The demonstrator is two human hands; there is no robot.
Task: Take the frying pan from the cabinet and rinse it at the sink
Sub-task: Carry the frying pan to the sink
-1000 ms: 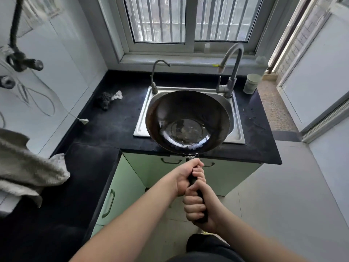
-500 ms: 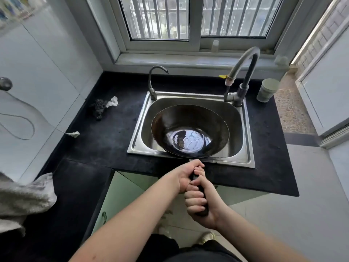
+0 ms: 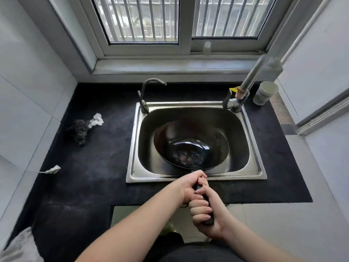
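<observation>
The frying pan is held low inside the sink, its bowl within the basin and its handle reaching out over the near rim. The handle is gripped by both hands, one behind the other: the left hand is wrapped round it nearest the pan, and the right hand is closed round the near end. This doubled grip is judged to be used because the pan is deep, wide and probably heavy, so that it can be steadied and tilted for rinsing.

The pan is dark, round and wok-like, with a glossy inner surface; a wet-looking patch is seen at its bottom. The sink is of brushed steel, rectangular with rounded corners, set in a matt black counter. A tall grey tap stands at the far right corner, and a thinner curved one at the far left. No running water can be made out. A dark wire scourer lies on the counter to the left.
</observation>
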